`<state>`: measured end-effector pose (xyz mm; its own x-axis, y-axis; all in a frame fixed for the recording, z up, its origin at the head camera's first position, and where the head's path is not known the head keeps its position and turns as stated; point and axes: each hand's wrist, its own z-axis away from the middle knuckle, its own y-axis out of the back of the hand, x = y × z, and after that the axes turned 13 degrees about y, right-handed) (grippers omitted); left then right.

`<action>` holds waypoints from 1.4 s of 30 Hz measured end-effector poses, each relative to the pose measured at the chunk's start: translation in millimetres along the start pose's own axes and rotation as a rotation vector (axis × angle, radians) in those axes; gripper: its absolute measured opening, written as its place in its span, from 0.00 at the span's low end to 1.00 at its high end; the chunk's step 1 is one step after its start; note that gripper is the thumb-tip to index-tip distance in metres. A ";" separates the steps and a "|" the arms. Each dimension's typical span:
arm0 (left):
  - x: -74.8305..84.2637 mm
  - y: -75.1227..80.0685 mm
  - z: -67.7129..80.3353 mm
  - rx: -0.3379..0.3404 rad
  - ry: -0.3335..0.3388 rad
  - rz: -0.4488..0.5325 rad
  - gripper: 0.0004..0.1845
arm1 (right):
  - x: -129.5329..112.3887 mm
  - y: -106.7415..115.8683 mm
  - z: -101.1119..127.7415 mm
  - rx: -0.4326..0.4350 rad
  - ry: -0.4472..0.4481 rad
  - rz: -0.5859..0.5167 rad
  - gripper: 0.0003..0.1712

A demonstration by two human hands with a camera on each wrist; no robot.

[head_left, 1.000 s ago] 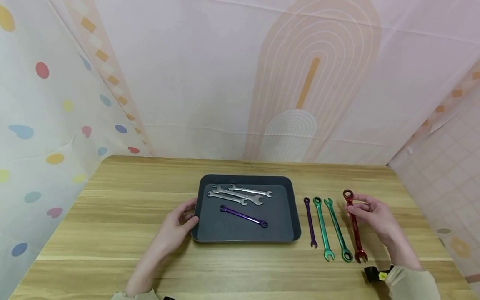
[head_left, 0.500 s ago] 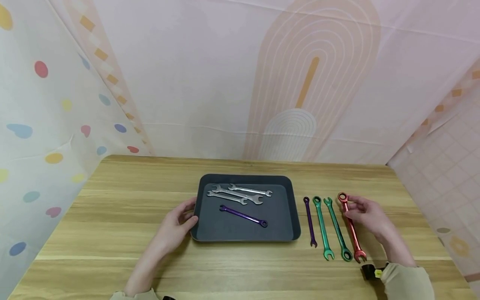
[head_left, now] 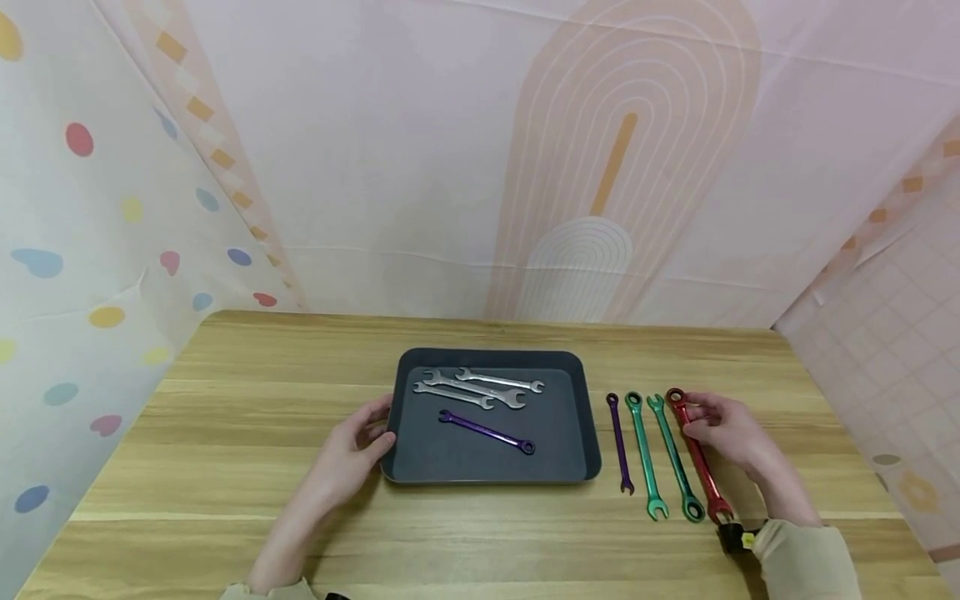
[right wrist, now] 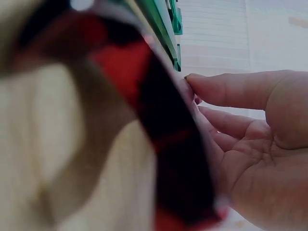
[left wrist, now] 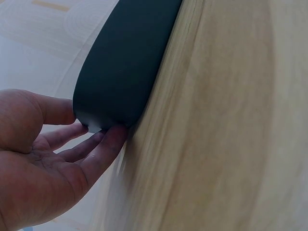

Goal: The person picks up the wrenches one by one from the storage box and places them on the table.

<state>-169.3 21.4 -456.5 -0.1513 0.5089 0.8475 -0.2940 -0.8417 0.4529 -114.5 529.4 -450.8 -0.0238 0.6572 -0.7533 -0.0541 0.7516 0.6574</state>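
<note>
At the left side of the dark grey tray [head_left: 558, 462], my left hand [head_left: 348, 457] holds its edge. In the left wrist view, the thumb meets the rim and the fingertips meet the outer wall [left wrist: 125, 62]. My right hand [head_left: 726, 429] pinches a red combination wrench [head_left: 699, 454] near its ring end, which points away from me. The wrench's open end lies toward the front, partly behind the wrist camera. It looms large and blurred in the right wrist view. Just left of it lie a green wrench [head_left: 675, 458], another green wrench [head_left: 646, 458] and a purple wrench [head_left: 620, 446].
Inside the tray lie a purple wrench [head_left: 486, 431] and three silver open-end wrenches, one of them a silver wrench [head_left: 501, 381] at the back. Everything stands on a wooden table [head_left: 285, 375]. A patterned cloth [head_left: 390, 208] hangs behind the table.
My right hand has moved left with the red wrench, bringing its ring end close to the neighbouring green wrench. The left hand and the tray have stayed put.
</note>
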 end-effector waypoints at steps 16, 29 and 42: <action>-1.0 -0.3 -0.2 0.001 -0.002 -0.008 0.29 | -2.3 -0.6 -2.6 -0.003 0.020 0.122 0.32; -0.6 -0.4 -0.2 -0.001 -0.004 -0.003 0.30 | -2.7 0.7 0.7 -0.006 -0.010 0.161 0.32; -2.3 -0.6 -0.8 0.000 -0.015 0.017 0.30 | -25.0 0.0 6.7 0.153 0.099 0.223 0.29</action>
<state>-169.5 20.9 -458.9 -0.1425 0.4915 0.8591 -0.2918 -0.8503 0.4381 -107.2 513.3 -431.9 -0.1162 0.8040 -0.5832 0.1149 0.5941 0.7962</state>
